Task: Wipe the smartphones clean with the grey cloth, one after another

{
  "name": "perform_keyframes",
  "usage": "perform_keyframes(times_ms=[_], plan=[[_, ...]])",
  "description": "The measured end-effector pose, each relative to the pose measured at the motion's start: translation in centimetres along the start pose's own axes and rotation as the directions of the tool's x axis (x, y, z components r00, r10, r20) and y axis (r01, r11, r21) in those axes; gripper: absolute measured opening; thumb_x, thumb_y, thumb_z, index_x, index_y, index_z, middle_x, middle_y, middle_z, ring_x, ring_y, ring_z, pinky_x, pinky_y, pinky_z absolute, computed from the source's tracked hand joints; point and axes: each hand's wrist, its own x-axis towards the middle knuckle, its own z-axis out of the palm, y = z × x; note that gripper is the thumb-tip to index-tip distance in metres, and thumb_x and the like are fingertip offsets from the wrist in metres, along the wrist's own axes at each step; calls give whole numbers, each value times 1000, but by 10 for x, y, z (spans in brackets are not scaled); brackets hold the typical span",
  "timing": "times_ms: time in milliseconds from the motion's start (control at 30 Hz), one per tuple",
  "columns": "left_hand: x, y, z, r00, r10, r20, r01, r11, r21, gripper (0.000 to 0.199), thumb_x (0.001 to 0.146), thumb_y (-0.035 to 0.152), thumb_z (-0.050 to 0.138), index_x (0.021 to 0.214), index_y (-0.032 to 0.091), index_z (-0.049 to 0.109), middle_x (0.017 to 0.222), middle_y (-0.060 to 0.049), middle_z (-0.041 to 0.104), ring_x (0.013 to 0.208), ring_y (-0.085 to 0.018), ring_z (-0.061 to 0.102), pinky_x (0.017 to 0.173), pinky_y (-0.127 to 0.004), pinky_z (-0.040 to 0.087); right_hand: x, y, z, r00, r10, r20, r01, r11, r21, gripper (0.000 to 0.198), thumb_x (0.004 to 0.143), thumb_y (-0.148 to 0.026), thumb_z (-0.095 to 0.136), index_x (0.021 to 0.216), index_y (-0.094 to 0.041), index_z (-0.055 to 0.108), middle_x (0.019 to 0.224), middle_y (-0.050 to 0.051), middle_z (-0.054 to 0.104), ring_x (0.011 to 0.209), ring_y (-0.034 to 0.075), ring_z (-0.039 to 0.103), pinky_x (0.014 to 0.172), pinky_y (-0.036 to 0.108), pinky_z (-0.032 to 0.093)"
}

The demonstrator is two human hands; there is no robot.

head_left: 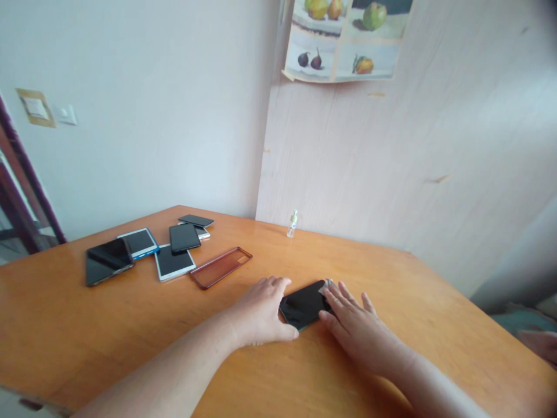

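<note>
A black smartphone [302,306] lies screen up on the wooden table, between my two hands. My left hand [265,310] grips its left end, thumb at the near edge and fingers at the far edge. With the fingers of my right hand [354,325] I press a small white wipe [325,287] onto the phone's right end. That end is partly covered by my fingers. To the left of my left hand rests a clear reddish-brown phone case [221,267], with a camera cutout at its far right corner.
On the table [243,383], several devices lie at the left: a black tablet [108,261], a blue-edged tablet [139,242], a white tablet [174,262] and dark phones, one a black phone [184,238]. A small clear spray bottle [292,224] stands near the wall.
</note>
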Motion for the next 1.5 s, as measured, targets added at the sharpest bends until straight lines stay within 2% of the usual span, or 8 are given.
perform_keyframes(times_ms=[200,467,600,767,1033,1167,1333,1500], plan=[[1,-5,2,998,49,-29,-49,999,8,77,61,37,72,132,19,48,126,-12,59,121,-33,53,102,-41,43,-34,-41,-22,898,-418,135,380,894,238,62,101,-52,29,155,-23,19,160,6,17,148,26,14,120,54,4],[1,-5,-1,1000,25,11,-24,999,-33,76,59,44,78,126,22,51,123,-10,59,117,-32,54,99,-40,44,-8,-2,-5,999,13,-37,-15,998,-60,57,100,-43,32,146,-11,42,155,19,31,145,33,25,114,66,9],[2,-8,-2,999,50,7,-49,997,-52,74,61,40,76,128,21,50,124,-11,59,117,-30,55,99,-39,45,-18,-20,-14,989,-146,-2,146,989,17,57,99,-42,35,148,-12,40,154,17,33,145,30,25,118,57,14],[2,-12,-2,999,52,4,-51,996,-73,72,64,35,72,130,19,49,124,-11,59,113,-27,58,98,-36,46,-37,-47,-26,891,-452,35,439,880,184,55,101,-40,34,152,-21,34,156,8,33,145,24,26,121,47,14],[3,-15,-6,998,27,55,-21,994,-112,74,64,39,75,132,22,48,123,-9,59,116,-27,56,100,-38,45,-6,-3,-2,991,-19,-130,14,999,-37,50,99,-36,36,138,-10,52,148,21,43,139,33,37,114,61,19],[5,-18,-6,998,20,63,-11,990,-143,71,66,37,74,131,21,49,120,-9,60,114,-26,57,100,-37,45,-17,-24,-12,986,-147,-82,148,989,4,52,98,-35,37,141,-8,48,150,20,41,141,31,34,117,54,22],[7,-22,-4,998,33,56,-24,988,-155,67,66,29,72,129,21,50,118,-8,61,110,-24,58,98,-36,45,-37,-54,-24,899,-438,-2,433,889,146,53,100,-39,35,149,-18,38,154,11,37,143,26,31,120,46,20],[6,-18,-9,996,19,92,-4,987,-163,67,68,32,71,130,19,50,119,-9,60,112,-25,58,99,-37,45,-19,-25,-12,981,-175,-84,176,984,6,49,98,-33,36,139,-9,51,147,20,45,138,33,39,116,56,23]])
